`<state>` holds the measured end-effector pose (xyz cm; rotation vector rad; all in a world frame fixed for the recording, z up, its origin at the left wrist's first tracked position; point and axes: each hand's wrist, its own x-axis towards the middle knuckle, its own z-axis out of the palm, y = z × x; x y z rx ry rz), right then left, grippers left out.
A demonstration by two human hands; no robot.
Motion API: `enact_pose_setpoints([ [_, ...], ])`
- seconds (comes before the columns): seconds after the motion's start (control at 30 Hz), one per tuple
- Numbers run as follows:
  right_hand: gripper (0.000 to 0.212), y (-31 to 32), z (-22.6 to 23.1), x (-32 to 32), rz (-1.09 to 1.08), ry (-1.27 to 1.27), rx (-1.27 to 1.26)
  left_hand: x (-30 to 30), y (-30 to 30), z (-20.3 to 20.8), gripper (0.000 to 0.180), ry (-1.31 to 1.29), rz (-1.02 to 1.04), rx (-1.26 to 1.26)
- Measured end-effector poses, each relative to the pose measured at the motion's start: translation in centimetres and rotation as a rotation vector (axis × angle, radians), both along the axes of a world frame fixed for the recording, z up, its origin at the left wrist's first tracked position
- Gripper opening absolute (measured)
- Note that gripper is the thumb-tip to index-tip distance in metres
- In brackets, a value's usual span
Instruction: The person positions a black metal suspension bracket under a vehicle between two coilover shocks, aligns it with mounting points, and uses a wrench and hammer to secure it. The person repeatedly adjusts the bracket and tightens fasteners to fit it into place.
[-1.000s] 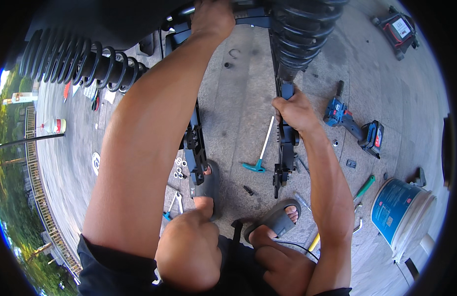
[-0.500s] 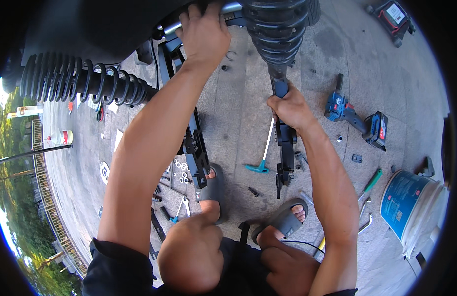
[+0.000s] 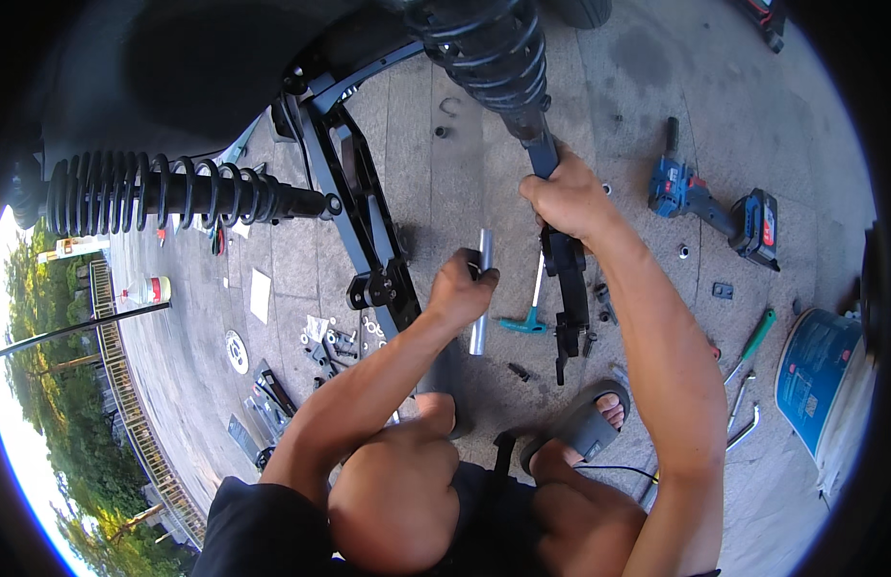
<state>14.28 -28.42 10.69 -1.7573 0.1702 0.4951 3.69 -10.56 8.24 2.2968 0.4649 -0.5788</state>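
Note:
My left hand is closed around a short silver metal tube, which it holds nearly upright above the paving between two black arms. My right hand grips the right black arm just below a coil-spring shock absorber. The left black arm runs down beside my left hand, untouched by it. Another coil-spring shock absorber lies crosswise to the left, its eyelet close to that arm. Below my right hand, a T-handle wrench with a teal grip rests on the ground.
To the right lie a blue cordless impact wrench, a green-handled screwdriver and a blue-and-white bucket. Several washers and bolts are scattered at the left. My sandalled foot stands near the right arm's lower end.
My left hand has come down from the far end of the left arm, bringing the silver tube with it. My right hand keeps its hold on the right arm. The view has shifted slightly.

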Motion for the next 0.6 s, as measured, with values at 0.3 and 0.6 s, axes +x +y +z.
enact_pose_setpoints([
  [0.3, 0.051, -0.2, -0.2, 0.2, 0.017, 0.051, 0.025, -6.6, 0.1, -8.0, 0.038, 0.251, -0.184, 0.305],
  [0.6, 0.052, -0.1, -0.2, -0.1, 0.007, 0.043, -0.007, -7.0, 1.8, -10.6, 0.044, 0.309, -0.059, 0.450],
])
